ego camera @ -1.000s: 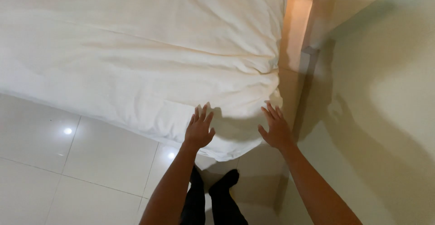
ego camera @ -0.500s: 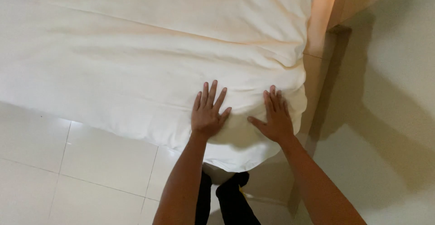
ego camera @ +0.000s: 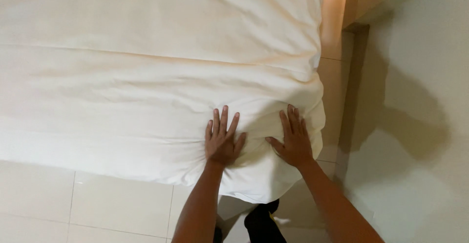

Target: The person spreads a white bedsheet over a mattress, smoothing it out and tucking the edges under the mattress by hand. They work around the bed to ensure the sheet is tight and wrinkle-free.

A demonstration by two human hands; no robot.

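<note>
Both hands, left hand (ego camera: 222,140) and right hand (ego camera: 293,140), lay flat with fingers spread, pinching nothing, on the mostly smooth cream-white cotton duvet (ego camera: 146,77) near the bed's corner, where creases remained.

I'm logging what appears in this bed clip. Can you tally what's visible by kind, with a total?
Hands pressed flat on the duvet: 2, left hand and right hand
White duvet: 1
Tiled floor: 1
Cream wall: 1
Dark shoe below the duvet edge: 1
Total: 6
</note>
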